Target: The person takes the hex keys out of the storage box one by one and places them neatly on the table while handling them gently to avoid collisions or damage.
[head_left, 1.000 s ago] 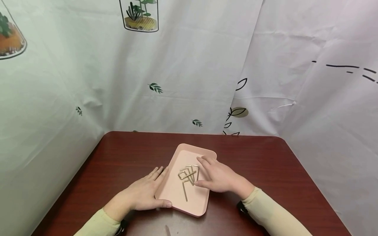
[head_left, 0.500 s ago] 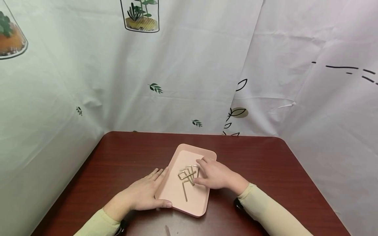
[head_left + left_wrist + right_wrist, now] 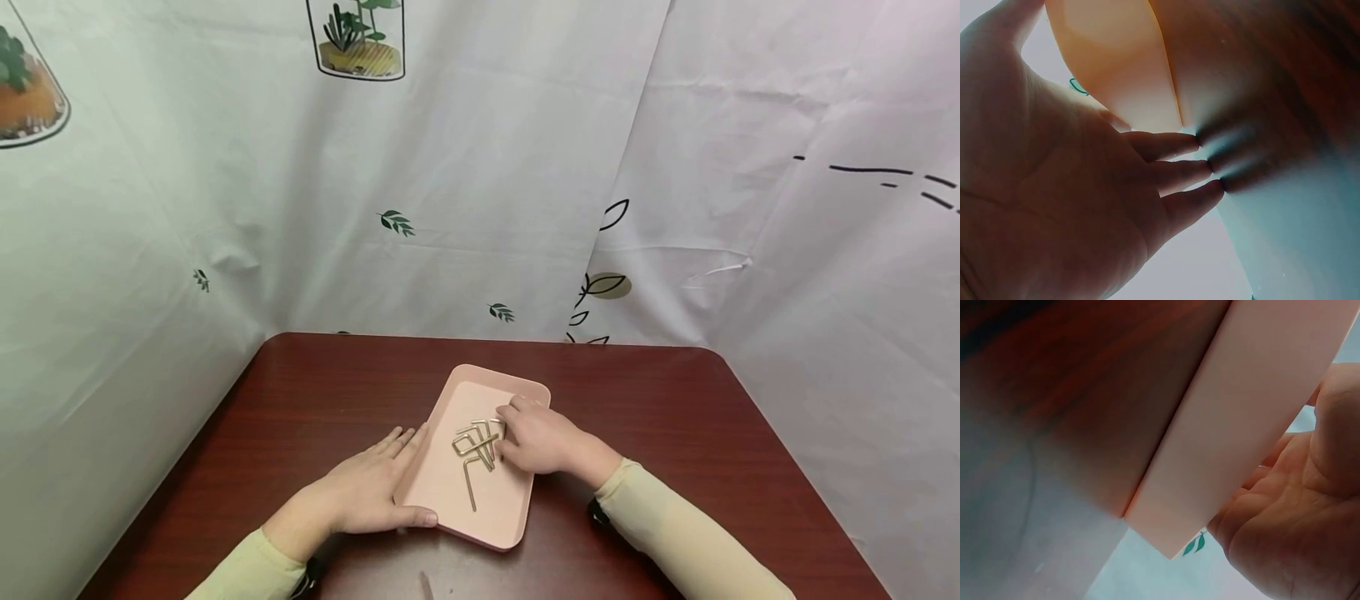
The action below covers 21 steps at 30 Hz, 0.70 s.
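Note:
A shallow pink tray (image 3: 495, 521) stands at a slant on the table. Several gold-toned, L-shaped metal rods that look like hex keys (image 3: 470, 487) lie in it, most in an overlapping heap. My left hand (image 3: 360, 492) rests at the tray's left side, fingers straight against the wall and thumb along the near corner. In the left wrist view, its fingertips (image 3: 1210, 167) touch the table. My right hand (image 3: 543, 437) reaches over the right wall, thumb and fingers bent over the heap's rightmost key. I cannot tell whether they pinch it; the tray wall (image 3: 1204, 425) hides the fingertips.
The dark red wooden table (image 3: 337, 375) has rounded far corners. White printed fabric (image 3: 480, 167) hangs close behind it and along both sides. Each wrist wears a dark strap below a pale sleeve (image 3: 675, 525).
My right hand has shifted slightly left and away from me, its thumb and fingers drawing closer together around the rightmost key. The left hand, tray and keys have stayed in place.

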### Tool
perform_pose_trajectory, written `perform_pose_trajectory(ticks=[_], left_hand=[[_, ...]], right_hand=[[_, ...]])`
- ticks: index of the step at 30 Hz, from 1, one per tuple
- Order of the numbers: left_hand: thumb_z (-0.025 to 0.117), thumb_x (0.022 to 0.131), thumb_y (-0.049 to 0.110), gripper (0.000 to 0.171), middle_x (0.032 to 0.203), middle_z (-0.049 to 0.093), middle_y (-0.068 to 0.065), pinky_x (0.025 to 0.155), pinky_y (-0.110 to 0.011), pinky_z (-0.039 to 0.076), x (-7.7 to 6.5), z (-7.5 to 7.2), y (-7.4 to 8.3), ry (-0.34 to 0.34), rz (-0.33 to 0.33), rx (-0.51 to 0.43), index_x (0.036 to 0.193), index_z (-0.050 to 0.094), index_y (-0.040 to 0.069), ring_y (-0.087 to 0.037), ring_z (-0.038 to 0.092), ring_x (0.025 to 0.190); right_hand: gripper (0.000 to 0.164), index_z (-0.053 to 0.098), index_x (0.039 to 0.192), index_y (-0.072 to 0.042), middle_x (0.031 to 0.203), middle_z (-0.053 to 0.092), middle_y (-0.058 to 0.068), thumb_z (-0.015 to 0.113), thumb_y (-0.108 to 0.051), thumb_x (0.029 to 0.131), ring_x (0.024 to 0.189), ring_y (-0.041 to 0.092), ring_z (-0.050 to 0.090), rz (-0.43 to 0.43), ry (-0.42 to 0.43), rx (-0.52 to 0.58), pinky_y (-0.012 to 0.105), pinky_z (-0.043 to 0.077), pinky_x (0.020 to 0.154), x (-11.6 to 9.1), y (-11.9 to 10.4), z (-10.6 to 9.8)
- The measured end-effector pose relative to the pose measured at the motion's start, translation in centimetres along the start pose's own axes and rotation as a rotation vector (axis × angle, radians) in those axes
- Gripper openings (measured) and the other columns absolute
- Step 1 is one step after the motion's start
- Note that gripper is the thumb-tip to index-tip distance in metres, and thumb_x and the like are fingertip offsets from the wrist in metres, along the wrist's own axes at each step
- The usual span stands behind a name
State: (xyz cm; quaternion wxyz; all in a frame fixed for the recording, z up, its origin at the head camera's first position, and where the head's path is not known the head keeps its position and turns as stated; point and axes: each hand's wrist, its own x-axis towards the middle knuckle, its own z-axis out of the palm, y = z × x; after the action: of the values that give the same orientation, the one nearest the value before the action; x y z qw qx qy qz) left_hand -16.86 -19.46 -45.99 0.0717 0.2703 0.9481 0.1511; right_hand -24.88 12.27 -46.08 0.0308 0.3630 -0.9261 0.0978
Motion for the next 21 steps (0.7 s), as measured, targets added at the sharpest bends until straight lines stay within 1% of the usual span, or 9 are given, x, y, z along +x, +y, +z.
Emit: perform_pose_trajectory(ticks=[3,5,8,14,21], left_hand=[[0.068,0.090,0.086,0.130,0.175,0.036,-0.028,0.127,-0.063,0.038,0.0,0.0,0.0,0.000,0.002,-0.001,0.176,0.023,-0.001,-0.052,0.034,0.162],[0.068,0.090,0.086,0.130,0.176,0.035,-0.027,0.128,-0.063,0.037,0.1,-0.1,0.0,0.000,0.003,0.001,0.176,0.023,0.000,-0.052,0.034,0.162],[0.068,0.090,0.086,0.130,0.176,0.035,-0.027,0.128,-0.063,0.037,0.1,-0.1,0.0,0.001,0.004,0.001,0.176,0.022,0.000,-0.052,0.033,0.162],[0.069,0.091,0.085,0.129,0.177,0.034,-0.026,0.128,-0.063,0.037,0.1,-0.2,0.2,-0.002,0.002,-0.009,0.176,0.023,0.000,-0.052,0.033,0.162],[0.070,0.091,0.084,0.128,0.177,0.034,-0.025,0.127,-0.063,0.038,-0.1,-0.3,0.3,-0.001,-0.002,-0.014,0.176,0.024,0.000,-0.051,0.033,0.162]], right_hand=[[0.016,0.064,0.099,-0.012,0.092,0.052,0.001,0.072,-0.026,0.098,0.078,0.018,0.054,0.003,-0.013,-0.013,0.040,0.054,0.071,0.4,0.0,-0.1],[0.016,0.060,0.093,-0.015,0.088,0.050,0.000,0.071,-0.026,0.098,0.075,0.017,0.053,0.003,-0.022,-0.015,0.038,0.052,0.067,0.6,0.1,-0.2],[0.018,0.057,0.089,-0.016,0.085,0.048,-0.001,0.069,-0.024,0.100,0.071,0.016,0.051,-0.002,-0.028,-0.006,0.036,0.050,0.064,0.8,0.2,-0.3],[0.022,0.055,0.084,-0.014,0.083,0.048,0.001,0.066,-0.019,0.102,0.072,0.018,0.050,0.010,-0.053,0.019,0.038,0.050,0.065,1.4,0.2,-0.5],[0.021,0.055,0.081,-0.014,0.076,0.049,0.000,0.067,-0.014,0.098,0.071,0.018,0.049,-0.013,-0.064,0.001,0.039,0.049,0.066,2.1,0.1,-0.6]])
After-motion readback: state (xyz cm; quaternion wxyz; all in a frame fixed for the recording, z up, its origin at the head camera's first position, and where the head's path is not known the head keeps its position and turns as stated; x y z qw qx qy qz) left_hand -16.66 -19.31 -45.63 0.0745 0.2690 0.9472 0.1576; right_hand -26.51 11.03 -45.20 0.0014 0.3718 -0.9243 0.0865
